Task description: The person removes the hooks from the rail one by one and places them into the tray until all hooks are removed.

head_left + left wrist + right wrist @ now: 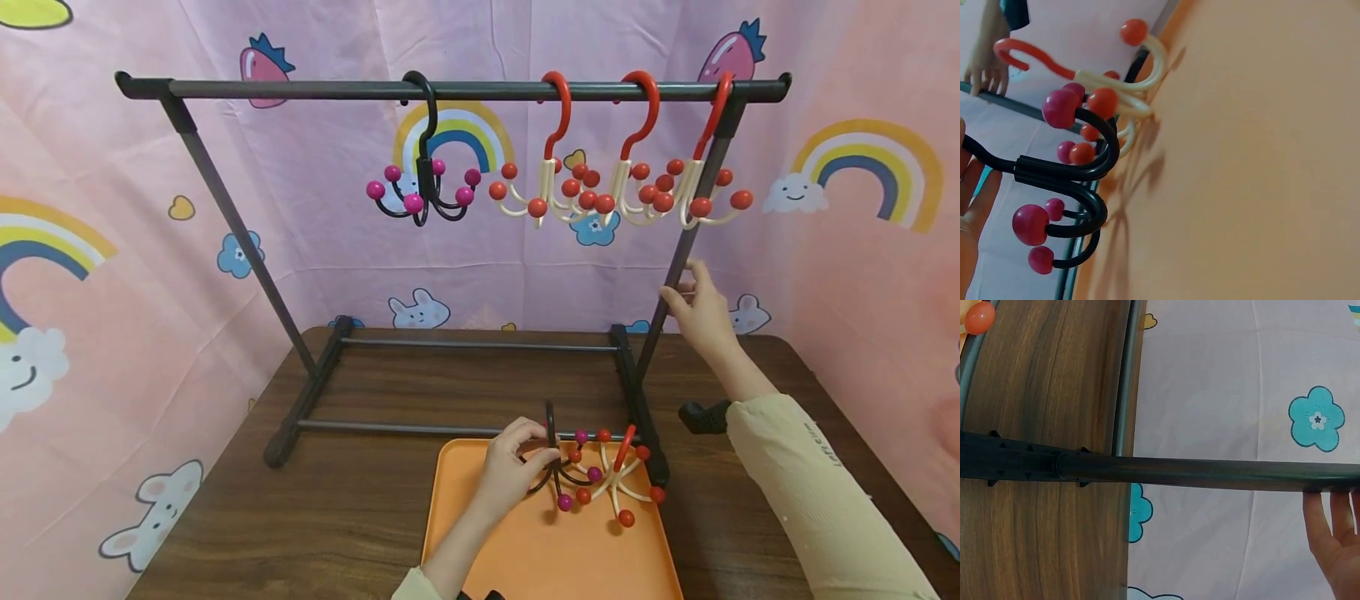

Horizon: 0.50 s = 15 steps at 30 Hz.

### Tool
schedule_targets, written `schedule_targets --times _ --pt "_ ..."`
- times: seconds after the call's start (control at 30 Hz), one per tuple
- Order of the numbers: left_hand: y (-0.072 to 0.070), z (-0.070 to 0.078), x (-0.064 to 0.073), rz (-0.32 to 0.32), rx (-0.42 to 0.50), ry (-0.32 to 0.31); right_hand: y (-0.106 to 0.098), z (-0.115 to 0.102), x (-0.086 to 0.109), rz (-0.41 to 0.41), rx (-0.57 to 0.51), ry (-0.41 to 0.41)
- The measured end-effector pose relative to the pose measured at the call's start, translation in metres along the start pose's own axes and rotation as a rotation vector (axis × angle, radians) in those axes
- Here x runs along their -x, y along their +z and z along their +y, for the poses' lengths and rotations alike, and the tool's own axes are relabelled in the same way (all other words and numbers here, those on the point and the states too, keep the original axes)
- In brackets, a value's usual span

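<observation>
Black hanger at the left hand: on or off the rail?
Off: that black hanger is over the orange tray, below the rail.

Booth-like corner, looks indoor; home or studio, can't tell. Printed cartoon fabric [337, 167] lines it from 9 through 12 to 3 o'clock, creases showing: rainbow [56, 225] at 9, bunny [161, 508] at 8. Dark wood-grain surface [360, 517], far edge right by the fabric toward 12. Tabletop-size rack [285, 89] stands on it, crossbar at 12.
</observation>
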<state>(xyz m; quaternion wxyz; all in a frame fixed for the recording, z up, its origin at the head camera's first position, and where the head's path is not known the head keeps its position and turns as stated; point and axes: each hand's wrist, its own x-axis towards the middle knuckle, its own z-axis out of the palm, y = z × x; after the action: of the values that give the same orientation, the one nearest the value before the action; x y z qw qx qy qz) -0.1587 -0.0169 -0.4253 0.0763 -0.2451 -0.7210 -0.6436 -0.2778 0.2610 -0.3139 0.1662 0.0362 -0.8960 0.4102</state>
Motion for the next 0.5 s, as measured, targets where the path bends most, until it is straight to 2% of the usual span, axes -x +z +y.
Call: schedule_targets --times 0.27,0.4,0.5 --pt "0.014 0.0 0.008 -0.013 -0.074 0.037 0.0 -0.001 0.0 0.009 -0.001 -0.006" --pt "0.02 -0.021 0.01 0.001 -0.099 0.086 0.001 0.0 0.0 0.009 0.003 -0.011" --pt "0.021 -0.037 0.01 0.0 -0.101 0.1 0.0 -0.001 0.0 0.0 0.007 0.005"
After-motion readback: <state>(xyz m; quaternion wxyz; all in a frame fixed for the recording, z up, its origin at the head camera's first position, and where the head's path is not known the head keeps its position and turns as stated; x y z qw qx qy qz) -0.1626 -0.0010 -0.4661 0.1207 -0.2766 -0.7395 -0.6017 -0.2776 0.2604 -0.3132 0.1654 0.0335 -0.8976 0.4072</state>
